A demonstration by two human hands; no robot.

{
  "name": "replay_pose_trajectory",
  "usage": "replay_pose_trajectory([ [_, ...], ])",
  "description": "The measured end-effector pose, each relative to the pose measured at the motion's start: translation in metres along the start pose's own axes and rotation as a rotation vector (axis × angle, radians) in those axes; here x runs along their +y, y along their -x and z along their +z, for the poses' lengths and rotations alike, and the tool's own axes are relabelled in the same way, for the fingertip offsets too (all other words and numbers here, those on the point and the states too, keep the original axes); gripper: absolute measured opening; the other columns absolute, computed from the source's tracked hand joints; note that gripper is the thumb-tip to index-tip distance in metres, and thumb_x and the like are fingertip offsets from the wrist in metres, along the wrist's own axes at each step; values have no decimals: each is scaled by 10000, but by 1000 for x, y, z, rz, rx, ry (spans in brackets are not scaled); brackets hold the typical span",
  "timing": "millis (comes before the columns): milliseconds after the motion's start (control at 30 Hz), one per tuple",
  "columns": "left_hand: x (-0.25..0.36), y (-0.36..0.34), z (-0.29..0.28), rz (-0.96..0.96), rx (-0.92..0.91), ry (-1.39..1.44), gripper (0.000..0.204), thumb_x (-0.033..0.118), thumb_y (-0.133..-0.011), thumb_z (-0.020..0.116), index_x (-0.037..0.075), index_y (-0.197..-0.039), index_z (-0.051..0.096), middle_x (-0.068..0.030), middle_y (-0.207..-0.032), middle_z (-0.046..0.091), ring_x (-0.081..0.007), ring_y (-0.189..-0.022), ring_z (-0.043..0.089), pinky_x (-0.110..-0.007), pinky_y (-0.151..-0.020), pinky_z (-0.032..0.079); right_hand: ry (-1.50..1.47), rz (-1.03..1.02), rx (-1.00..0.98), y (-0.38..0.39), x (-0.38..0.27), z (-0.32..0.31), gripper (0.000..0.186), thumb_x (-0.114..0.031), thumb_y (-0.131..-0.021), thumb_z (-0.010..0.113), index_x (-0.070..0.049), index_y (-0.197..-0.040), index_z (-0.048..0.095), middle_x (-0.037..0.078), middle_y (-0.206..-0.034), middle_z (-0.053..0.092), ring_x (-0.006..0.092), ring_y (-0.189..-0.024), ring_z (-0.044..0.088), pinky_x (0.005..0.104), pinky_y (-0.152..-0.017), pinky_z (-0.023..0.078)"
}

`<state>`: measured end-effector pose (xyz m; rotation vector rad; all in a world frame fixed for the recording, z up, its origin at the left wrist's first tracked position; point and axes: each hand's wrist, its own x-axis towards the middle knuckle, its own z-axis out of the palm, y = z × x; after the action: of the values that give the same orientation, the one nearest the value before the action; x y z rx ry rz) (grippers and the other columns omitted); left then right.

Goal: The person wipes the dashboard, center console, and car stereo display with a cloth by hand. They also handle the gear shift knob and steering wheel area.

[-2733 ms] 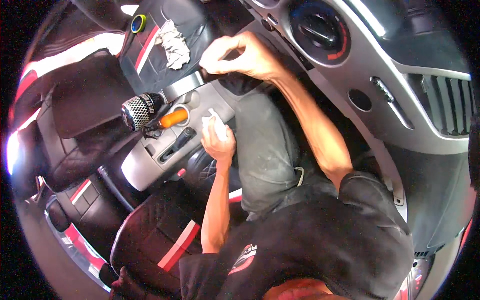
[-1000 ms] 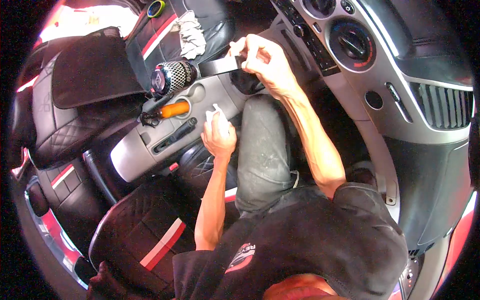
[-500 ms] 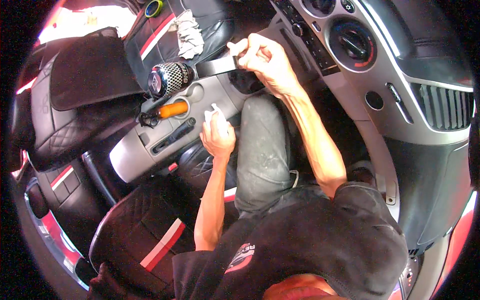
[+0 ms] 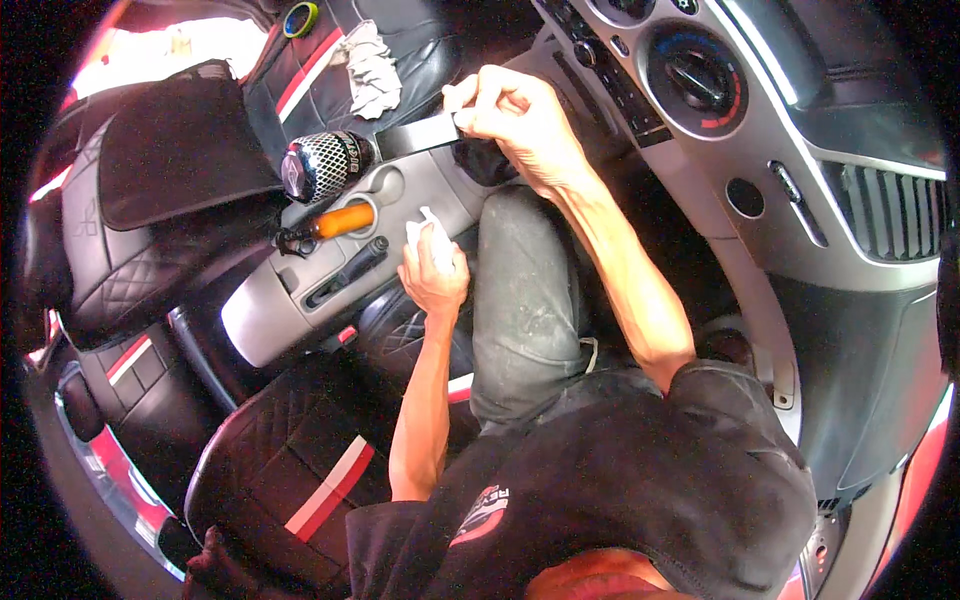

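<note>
A gear lever stands in the console, with a chrome, mesh-patterned knob [image 4: 325, 165] and a flat, shiny metal shaft [image 4: 415, 138]. My right hand [image 4: 520, 125] is closed in a pinch at the shaft's end away from the knob; the exact contact is partly hidden by the fingers. Below it, beside my knee, my left hand [image 4: 433, 278] is closed round a crumpled white cloth [image 4: 428, 232]. That hand hovers near the handbrake [image 4: 362, 262]. An orange bottle with a black top [image 4: 345, 220] lies tilted in a cup holder.
The grey centre console [image 4: 265, 315] lies left of my leg. On the far black seat are a crumpled pale cloth [image 4: 372, 75] and a yellow-green rimmed round object [image 4: 299, 19]. The dashboard with its round dial [image 4: 697, 80] and air vent [image 4: 895, 212] borders the right.
The view has shifted slightly, so the knob and my right hand appear a little further left. Both hands keep their grips.
</note>
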<state>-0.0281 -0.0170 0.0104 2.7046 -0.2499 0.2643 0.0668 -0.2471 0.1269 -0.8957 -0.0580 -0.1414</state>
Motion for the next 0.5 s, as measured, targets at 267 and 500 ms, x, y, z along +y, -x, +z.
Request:
replay_pose_trajectory([
  [267, 0, -1, 2, 50, 51, -10, 526, 194, -709, 727, 129, -1216, 605, -132, -1016, 613, -332, -883, 595, -424, -726, 426, -10, -89, 10, 1, 3, 8, 170, 6, -797, 716, -73, -787, 566, 40, -876, 654, 117, -848, 611, 270, -803, 494],
  [500, -1, 0, 3, 44, 45, -13, 516, 203, -712, 730, 134, -1210, 610, -128, -1013, 615, -330, -870, 592, -424, -719, 424, -83, -42, 61, 4, 4, 6, 157, 7, -830, 681, -77, -820, 548, 37, -899, 650, 107, -844, 601, 260, -798, 490],
])
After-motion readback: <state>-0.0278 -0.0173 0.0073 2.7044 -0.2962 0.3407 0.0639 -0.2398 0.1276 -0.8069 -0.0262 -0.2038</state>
